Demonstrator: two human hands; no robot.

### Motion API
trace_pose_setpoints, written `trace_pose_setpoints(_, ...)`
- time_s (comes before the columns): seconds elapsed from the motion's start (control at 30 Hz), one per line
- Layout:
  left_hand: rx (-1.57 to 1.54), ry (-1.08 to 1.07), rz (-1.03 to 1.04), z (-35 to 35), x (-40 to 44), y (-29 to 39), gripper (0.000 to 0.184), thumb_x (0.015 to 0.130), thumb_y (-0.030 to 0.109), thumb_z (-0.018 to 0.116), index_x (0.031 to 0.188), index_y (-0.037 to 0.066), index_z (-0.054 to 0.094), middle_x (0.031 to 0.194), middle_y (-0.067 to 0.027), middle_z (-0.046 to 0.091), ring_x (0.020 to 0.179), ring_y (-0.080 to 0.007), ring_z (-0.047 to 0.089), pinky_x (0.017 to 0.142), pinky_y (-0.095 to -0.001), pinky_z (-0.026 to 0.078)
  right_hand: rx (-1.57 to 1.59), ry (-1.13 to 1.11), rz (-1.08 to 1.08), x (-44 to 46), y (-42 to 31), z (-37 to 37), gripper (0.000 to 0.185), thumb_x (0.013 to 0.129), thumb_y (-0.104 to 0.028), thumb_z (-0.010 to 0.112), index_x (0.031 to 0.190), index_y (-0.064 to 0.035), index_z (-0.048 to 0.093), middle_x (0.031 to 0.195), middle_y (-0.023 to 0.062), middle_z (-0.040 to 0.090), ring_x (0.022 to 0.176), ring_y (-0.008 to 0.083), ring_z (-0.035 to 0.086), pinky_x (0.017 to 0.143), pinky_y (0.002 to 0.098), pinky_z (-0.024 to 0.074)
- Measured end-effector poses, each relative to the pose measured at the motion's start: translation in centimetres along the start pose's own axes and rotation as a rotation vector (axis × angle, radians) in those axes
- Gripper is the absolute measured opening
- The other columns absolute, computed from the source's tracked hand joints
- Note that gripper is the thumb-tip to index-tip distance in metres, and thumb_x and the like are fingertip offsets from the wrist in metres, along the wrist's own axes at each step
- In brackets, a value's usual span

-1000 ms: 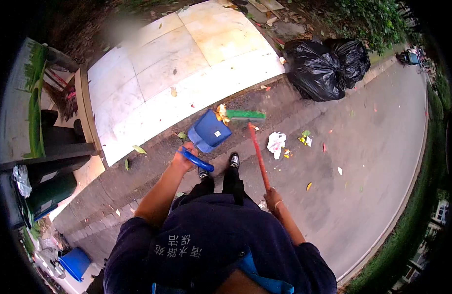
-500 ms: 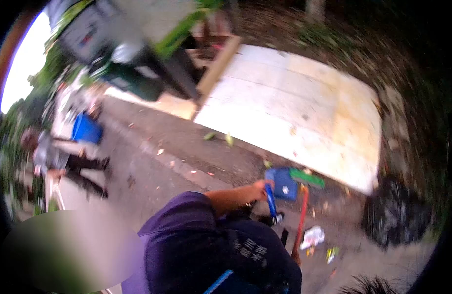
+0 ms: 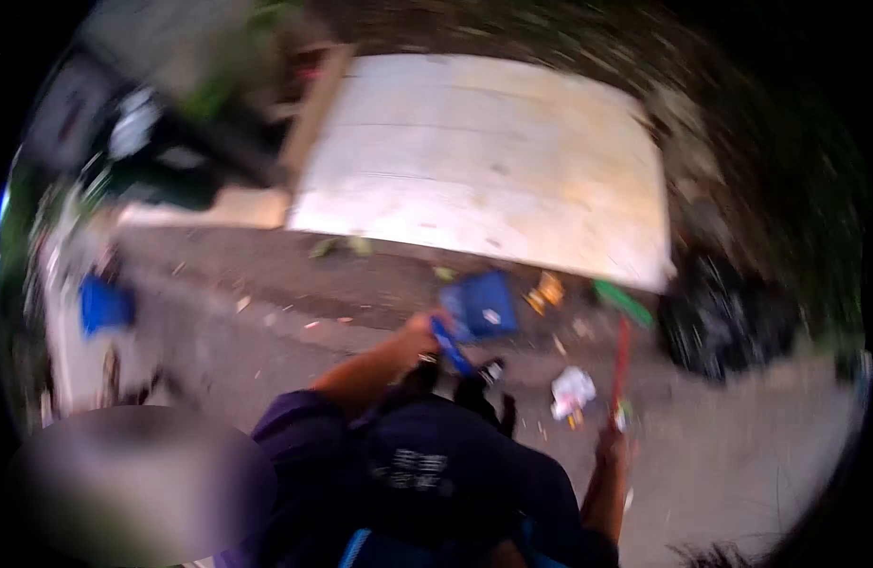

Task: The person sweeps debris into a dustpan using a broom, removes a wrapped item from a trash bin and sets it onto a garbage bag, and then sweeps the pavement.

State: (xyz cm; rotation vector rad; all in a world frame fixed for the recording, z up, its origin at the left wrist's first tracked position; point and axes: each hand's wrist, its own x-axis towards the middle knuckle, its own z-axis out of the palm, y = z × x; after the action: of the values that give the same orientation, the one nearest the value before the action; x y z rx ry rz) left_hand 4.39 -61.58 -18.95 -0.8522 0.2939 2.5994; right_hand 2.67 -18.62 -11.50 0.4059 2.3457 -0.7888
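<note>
My left hand (image 3: 421, 335) is closed around the blue handle of a long-handled dustpan, whose blue pan (image 3: 480, 306) rests on the ground by the kerb. My right hand (image 3: 611, 447) grips the red stick of a broom (image 3: 623, 364). The broom's green head (image 3: 623, 302) is on the ground to the right of the pan, apart from it. Yellow-orange litter (image 3: 547, 292) lies between the pan and the broom head. A crumpled white and pink wrapper (image 3: 573, 393) lies left of the broom stick. Motion blurs the picture.
A large white board (image 3: 484, 156) lies beyond the dustpan. A black rubbish bag (image 3: 728, 317) sits at the right. Dark bins (image 3: 162, 175) stand at the upper left, and a blue bucket (image 3: 107, 305) is further left. Scattered leaves and scraps dot the ground.
The broom head has moved right, away from the dustpan toward the black bag, and my right hand has come into fuller view. My view has turned, shifting the surroundings left.
</note>
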Motion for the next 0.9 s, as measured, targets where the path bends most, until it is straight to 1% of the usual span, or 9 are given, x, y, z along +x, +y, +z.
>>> trace_pose_setpoints(0.03, -0.094, -0.165, -0.075, -1.2, 0.7, 0.3, 0.011, 0.069, 0.018, 0.048, 0.071, 0.007, 0.046, 0.059, -0.0044, 0.044, 0.061, -0.0169, 0.046, 0.057, -0.0271, 0.038, 0.044, 0.047, 0.027, -0.4, 2.0, -0.9, 0.019, 0.071, -0.016, 0.049, 0.084, -0.0030, 0.045, 0.056, 0.0060, 0.043, 0.045, 0.0147, 0.041, 0.036, 0.0281, 0.0324)
trace_pose_setpoints(0.07, 0.104, -0.122, 0.036, 4.2, -2.0, 0.1, 0.009, 0.069, 0.015, 0.047, 0.065, 0.008, 0.045, 0.055, -0.0042, 0.042, 0.057, -0.0155, 0.045, 0.054, -0.0263, 0.037, 0.078, 0.085, 0.067, -1.0, 4.0, -1.8, 0.018, 0.071, -0.015, 0.049, 0.083, -0.0031, 0.045, 0.054, 0.0053, 0.043, 0.043, 0.0140, 0.041, 0.034, 0.0277, 0.0320)
trace_pose_setpoints(0.13, -0.095, 0.043, -0.191, 4.1, 0.0, 0.3, 0.009, 0.070, 0.012, 0.044, 0.062, 0.007, 0.043, 0.052, -0.0047, 0.041, 0.049, -0.0146, 0.044, 0.045, -0.0246, 0.037, 0.129, 0.127, 0.141, -0.2, 7.1, -2.5, 0.015, 0.070, -0.014, 0.049, 0.079, -0.0029, 0.045, 0.050, 0.0060, 0.043, 0.039, 0.0159, 0.042, 0.032, 0.0294, 0.0327)
trace_pose_setpoints(0.27, -0.016, 0.138, -0.226, 5.7, -0.8, -0.4, 0.007, 0.069, 0.008, 0.044, 0.062, 0.007, 0.041, 0.052, -0.0044, 0.040, 0.046, -0.0132, 0.043, 0.038, -0.0215, 0.037, 0.075, 0.172, 0.174, 4.1, 11.1, -1.8, 0.014, 0.069, -0.013, 0.048, 0.075, -0.0015, 0.042, 0.046, 0.0088, 0.042, 0.035, 0.0212, 0.046, 0.030, 0.0336, 0.0351)
trace_pose_setpoints(0.43, -0.029, 0.102, -0.308, 3.3, -0.4, 2.2, 0.005, 0.069, 0.008, 0.043, 0.070, 0.003, 0.045, 0.054, -0.0036, 0.041, 0.048, -0.0118, 0.042, 0.038, -0.0205, 0.034, 0.275, 0.189, 0.396, 2.0, 3.0, 3.1, 0.014, 0.069, -0.012, 0.046, 0.076, -0.0004, 0.044, 0.049, 0.0107, 0.046, 0.037, 0.0219, 0.048, 0.031, 0.0333, 0.0375)
trace_pose_setpoints(0.47, -0.062, 0.081, -0.330, 3.1, -0.4, 2.3, 0.006, 0.069, 0.009, 0.045, 0.065, 0.004, 0.044, 0.054, -0.0043, 0.041, 0.049, -0.0126, 0.043, 0.039, -0.0207, 0.036, 0.199, 0.031, 0.381, 2.0, 3.0, 4.0, 0.017, 0.069, -0.012, 0.047, 0.081, -0.0011, 0.042, 0.053, 0.0106, 0.047, 0.036, 0.0216, 0.048, 0.031, 0.0336, 0.0384)
trace_pose_setpoints(0.57, -0.088, 0.074, -0.348, 2.8, -0.4, 3.0, 0.010, 0.069, 0.011, 0.047, 0.061, 0.005, 0.043, 0.053, -0.0049, 0.041, 0.050, -0.0134, 0.044, 0.040, -0.0209, 0.037, 0.202, 0.038, 0.263, -0.7, 1.9, 6.7, 0.020, 0.070, -0.013, 0.044, 0.086, -0.0011, 0.041, 0.062, 0.0132, 0.051, 0.044, 0.0241, 0.052, 0.033, 0.0345, 0.0406)
trace_pose_setpoints(0.67, -0.100, 0.084, -0.382, 3.7, -0.9, 3.3, 0.010, 0.068, 0.011, 0.048, 0.062, 0.005, 0.043, 0.053, -0.0049, 0.041, 0.050, -0.0135, 0.044, 0.040, -0.0208, 0.036, -0.138, 0.000, 0.314, -2.3, 1.7, 11.4, 0.026, 0.071, -0.015, 0.038, 0.093, -0.0011, 0.041, 0.080, 0.0216, 0.052, 0.072, 0.0340, 0.053, 0.057, 0.0402, 0.0447)
trace_pose_setpoints(0.9, 0.002, 0.106, -0.313, 3.5, 0.1, 4.2, 0.007, 0.067, 0.010, 0.047, 0.064, 0.005, 0.042, 0.053, -0.0040, 0.040, 0.050, -0.0131, 0.043, 0.039, -0.0205, 0.034, -0.114, -0.052, 0.053, -6.6, 2.3, 11.9, 0.030, 0.069, -0.020, 0.045, 0.094, -0.0046, 0.041, 0.080, 0.0201, 0.052, 0.070, 0.0348, 0.052, 0.060, 0.0395, 0.0425)
